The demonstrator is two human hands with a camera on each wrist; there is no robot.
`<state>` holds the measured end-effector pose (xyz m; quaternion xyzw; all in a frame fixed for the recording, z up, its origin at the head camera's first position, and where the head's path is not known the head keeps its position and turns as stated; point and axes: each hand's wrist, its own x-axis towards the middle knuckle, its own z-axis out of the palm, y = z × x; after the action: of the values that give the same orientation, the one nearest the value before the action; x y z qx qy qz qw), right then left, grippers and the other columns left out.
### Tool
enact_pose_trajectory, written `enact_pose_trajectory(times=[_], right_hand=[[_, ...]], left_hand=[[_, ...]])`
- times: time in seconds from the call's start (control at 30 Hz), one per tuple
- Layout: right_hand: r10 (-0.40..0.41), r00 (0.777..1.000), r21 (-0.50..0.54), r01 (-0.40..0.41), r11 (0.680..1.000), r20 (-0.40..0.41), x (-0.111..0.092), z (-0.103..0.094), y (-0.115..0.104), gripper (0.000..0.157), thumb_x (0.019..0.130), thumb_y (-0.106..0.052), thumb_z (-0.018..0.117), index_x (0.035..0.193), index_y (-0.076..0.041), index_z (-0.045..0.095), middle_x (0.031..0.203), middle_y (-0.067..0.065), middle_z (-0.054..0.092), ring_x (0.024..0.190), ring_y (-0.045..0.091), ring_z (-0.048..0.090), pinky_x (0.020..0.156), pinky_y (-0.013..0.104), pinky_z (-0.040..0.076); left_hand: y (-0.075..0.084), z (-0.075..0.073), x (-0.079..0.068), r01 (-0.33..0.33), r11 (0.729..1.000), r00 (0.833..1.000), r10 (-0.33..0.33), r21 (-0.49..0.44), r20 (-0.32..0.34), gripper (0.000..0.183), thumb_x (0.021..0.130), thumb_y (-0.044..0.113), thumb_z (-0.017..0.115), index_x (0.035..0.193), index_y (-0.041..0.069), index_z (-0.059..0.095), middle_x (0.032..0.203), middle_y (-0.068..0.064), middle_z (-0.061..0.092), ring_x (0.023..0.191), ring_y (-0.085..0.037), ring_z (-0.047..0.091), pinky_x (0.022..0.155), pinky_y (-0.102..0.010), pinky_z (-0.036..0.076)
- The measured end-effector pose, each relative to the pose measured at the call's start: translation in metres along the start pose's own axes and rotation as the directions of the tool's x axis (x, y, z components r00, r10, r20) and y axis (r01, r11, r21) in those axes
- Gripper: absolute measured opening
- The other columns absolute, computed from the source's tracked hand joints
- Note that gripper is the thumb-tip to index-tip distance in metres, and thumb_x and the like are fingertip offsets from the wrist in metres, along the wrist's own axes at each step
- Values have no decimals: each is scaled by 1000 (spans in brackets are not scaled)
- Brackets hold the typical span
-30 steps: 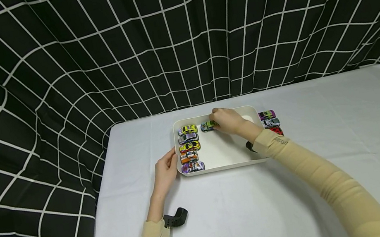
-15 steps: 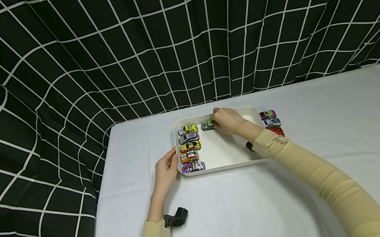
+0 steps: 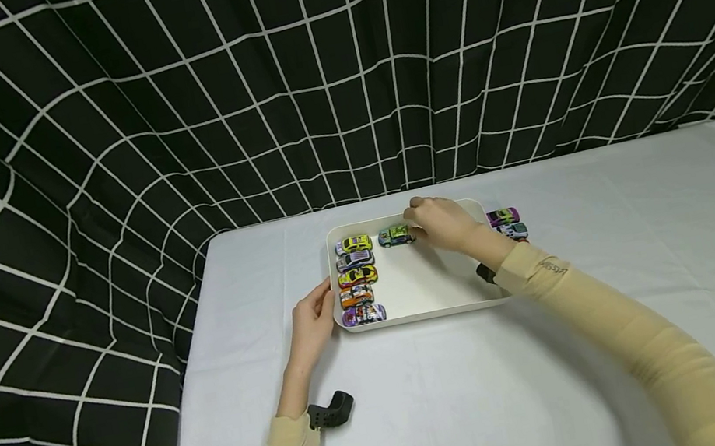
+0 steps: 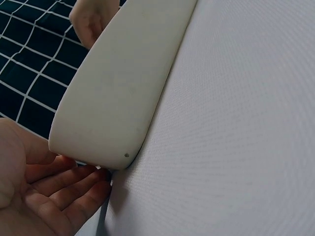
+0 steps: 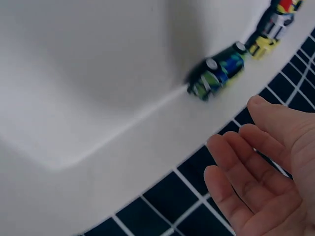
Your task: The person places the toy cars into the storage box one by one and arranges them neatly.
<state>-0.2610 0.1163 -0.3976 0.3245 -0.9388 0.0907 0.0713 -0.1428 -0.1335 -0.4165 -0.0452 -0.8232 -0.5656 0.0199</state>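
A green and blue toy car [image 3: 396,235] sits near the far wall inside the white tray [image 3: 436,313]. My right hand [image 3: 443,223] is just to its right over the tray. In the right wrist view, the fingers of that hand [image 5: 268,172] are loosely bent and hold nothing, apart from the toy car [image 5: 216,73]. At the tray's left end, my left hand [image 3: 312,320] rests against the outer wall. The left wrist view shows its fingertips [image 4: 98,184] at the tray's corner [image 4: 115,152], fairly straight.
Several toy cars [image 3: 357,276] stand in a column along the tray's left wall. More toy cars, including a purple and green one [image 3: 503,216], lie on the white cloth beyond the tray's right end, partly behind my right arm. A black gridded curtain [image 3: 378,93] hangs behind the table.
My right hand has let go of the green and blue toy car and drawn back slightly to the right. The toy car stays by the far wall. My left hand keeps its place.
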Motion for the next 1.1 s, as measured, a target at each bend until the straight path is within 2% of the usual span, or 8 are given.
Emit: enact_pose_trajectory(times=[0.17, 0.23, 0.4, 0.6, 0.87, 1.1], right_hand=[[-4, 1000, -11, 4, 1000, -9, -15, -15, 5, 17, 83, -7, 69, 97, 2, 67, 87, 12, 60, 75, 27, 62, 65, 38, 53], [-4, 1000, -25, 3, 1000, -12, -23, -20, 9, 20, 83, -8, 69, 99, 3, 67, 89, 13, 61, 78, 27, 63, 70, 39, 53], [5, 999, -34, -6, 999, -37, -45, -27, 23, 20, 82, -8, 70, 98, 4, 67, 88, 13, 61, 75, 27, 63, 70, 41, 53], [36, 997, -10, -37, 999, -64, -73, -31, 39, 20, 81, -4, 70, 98, 6, 66, 87, 14, 61, 71, 26, 61, 63, 38, 52], [88, 992, 20, -87, 996, -86, -103, -30, 52, 21, 79, -4, 71, 98, 4, 67, 91, 16, 64, 74, 27, 62, 63, 40, 53], [108, 988, 46, -103, 994, -107, -125, -25, 60, 18, 79, -6, 71, 95, 3, 68, 91, 17, 65, 72, 28, 63, 61, 43, 53]], left_hand=[[1, 0, -1, 0, 1000, 1000, 0, 7, 0, 34, 95, -1, 45, 126, -15, 46, 121, -31, 53, 111, -37, 54, 92, -41, 46], [0, 0, -1, 3, 1000, 1000, -3, 6, 1, 34, 95, -1, 45, 126, -15, 46, 121, -30, 53, 111, -37, 54, 92, -40, 46], [-2, 0, -2, 5, 1000, 1000, -5, 16, 0, 34, 95, 0, 45, 126, -15, 47, 121, -30, 53, 110, -37, 55, 91, -40, 47], [-1, 0, -2, -15, 1000, 1000, 16, 24, -7, 33, 95, -1, 45, 125, -15, 47, 119, -31, 54, 109, -37, 55, 87, -41, 50], [-1, 1, -2, -10, 1000, 1000, 11, 13, -10, 33, 95, -2, 45, 125, -15, 47, 120, -31, 53, 111, -38, 54, 89, -41, 48], [0, 2, -1, -14, 1000, 1000, 14, 19, -13, 33, 95, -1, 46, 125, -15, 48, 117, -31, 55, 106, -37, 58, 81, -42, 52]])
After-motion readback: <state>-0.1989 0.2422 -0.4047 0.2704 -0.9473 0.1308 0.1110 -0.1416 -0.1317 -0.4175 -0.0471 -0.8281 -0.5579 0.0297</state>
